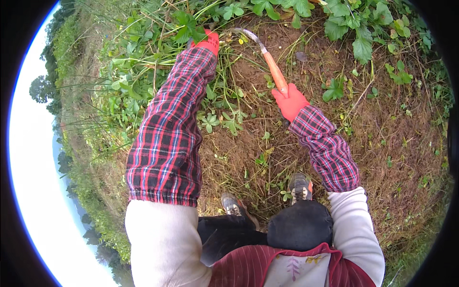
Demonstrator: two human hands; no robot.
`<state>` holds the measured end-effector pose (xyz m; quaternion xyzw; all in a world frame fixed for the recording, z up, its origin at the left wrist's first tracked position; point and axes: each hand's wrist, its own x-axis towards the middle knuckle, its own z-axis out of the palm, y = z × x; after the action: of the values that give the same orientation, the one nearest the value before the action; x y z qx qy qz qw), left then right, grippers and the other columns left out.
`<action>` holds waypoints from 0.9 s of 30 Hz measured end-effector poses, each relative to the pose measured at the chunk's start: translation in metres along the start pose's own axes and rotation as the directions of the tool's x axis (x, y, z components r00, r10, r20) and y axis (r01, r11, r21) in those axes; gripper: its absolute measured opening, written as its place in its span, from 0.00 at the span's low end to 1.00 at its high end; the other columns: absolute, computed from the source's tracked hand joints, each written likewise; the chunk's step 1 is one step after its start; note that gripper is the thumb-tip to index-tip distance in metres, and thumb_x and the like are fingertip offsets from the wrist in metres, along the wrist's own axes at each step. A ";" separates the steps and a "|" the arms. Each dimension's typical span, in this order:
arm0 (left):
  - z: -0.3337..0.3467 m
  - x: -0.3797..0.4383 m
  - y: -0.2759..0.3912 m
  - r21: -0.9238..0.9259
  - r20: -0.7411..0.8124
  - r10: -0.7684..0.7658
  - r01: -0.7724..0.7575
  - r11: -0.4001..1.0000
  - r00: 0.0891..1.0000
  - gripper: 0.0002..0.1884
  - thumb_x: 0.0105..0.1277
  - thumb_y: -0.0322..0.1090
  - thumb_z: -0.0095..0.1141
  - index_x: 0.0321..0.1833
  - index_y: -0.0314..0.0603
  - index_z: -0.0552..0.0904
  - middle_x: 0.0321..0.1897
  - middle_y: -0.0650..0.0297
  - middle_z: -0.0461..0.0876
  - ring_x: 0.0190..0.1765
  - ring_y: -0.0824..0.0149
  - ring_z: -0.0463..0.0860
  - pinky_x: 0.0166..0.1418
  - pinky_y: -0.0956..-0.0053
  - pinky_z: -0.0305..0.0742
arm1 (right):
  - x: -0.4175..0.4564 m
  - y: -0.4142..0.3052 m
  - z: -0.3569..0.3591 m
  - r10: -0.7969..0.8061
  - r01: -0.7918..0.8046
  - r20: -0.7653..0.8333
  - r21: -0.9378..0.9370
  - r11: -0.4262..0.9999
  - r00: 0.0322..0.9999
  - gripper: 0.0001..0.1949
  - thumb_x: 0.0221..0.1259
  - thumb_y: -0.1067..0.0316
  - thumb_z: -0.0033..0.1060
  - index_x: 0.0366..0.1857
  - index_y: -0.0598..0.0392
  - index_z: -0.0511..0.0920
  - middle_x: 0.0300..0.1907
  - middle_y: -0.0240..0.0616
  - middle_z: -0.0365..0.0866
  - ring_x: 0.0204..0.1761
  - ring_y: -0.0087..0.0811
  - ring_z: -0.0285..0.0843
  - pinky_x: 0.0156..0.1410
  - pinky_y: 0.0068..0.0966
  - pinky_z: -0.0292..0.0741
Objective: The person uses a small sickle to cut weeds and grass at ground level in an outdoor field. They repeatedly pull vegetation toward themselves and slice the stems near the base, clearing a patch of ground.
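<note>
My right hand [291, 102], in a red glove, is closed around the orange handle of a sickle [276, 71]. Its curved, worn metal blade [252, 36] points up and left, its tip close to some thin stems. In another red glove, my left hand [209, 42] reaches in among leafy green weeds [143, 77] to the left of the blade. Leaves cover its fingers, so its grip on the stems cannot be made out. Long stems with lobed leaves [232, 122] trail below that wrist over the soil.
Brown soil [244, 150] strewn with dry grass stretches around my shoes [235, 208]. More broad-leaved plants [353, 27] grow at the upper right. A small leafy weed [333, 89] stands right of the sickle. Trees [43, 88] line the far left.
</note>
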<state>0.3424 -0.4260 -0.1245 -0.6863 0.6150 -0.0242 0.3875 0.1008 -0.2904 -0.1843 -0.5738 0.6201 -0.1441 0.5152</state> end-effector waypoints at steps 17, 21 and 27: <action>0.078 -0.077 -0.016 -0.124 -0.306 0.032 -0.073 0.990 0.952 0.25 0.54 0.37 0.54 0.58 0.47 0.69 0.58 0.54 0.68 0.64 0.54 0.65 0.68 0.55 0.54 | -0.003 -0.030 0.000 -0.012 0.009 -0.036 -0.075 0.997 0.999 0.25 0.62 0.46 0.52 0.44 0.61 0.64 0.34 0.54 0.78 0.37 0.50 0.79 0.42 0.42 0.73; 0.098 -0.081 -0.029 -0.216 -0.389 0.012 -0.104 0.971 0.921 0.28 0.52 0.39 0.59 0.58 0.47 0.70 0.58 0.54 0.70 0.64 0.54 0.65 0.67 0.53 0.54 | -0.014 -0.008 0.026 -0.027 0.023 -0.035 -0.111 0.994 0.999 0.24 0.62 0.48 0.53 0.44 0.61 0.64 0.34 0.55 0.78 0.36 0.52 0.78 0.41 0.43 0.73; 0.142 -0.132 -0.040 -0.296 -0.428 -0.039 -0.100 0.950 0.903 0.33 0.44 0.44 0.67 0.56 0.47 0.71 0.53 0.57 0.73 0.58 0.55 0.70 0.61 0.54 0.60 | -0.160 0.130 0.017 0.155 -0.131 0.067 -0.274 0.953 0.986 0.22 0.61 0.50 0.56 0.44 0.58 0.63 0.28 0.52 0.78 0.29 0.50 0.78 0.35 0.41 0.72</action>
<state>0.4156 -0.2434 -0.1430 -0.7065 0.6920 -0.0712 0.1302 0.0104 -0.1065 -0.2156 -0.5976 0.6506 0.0044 0.4686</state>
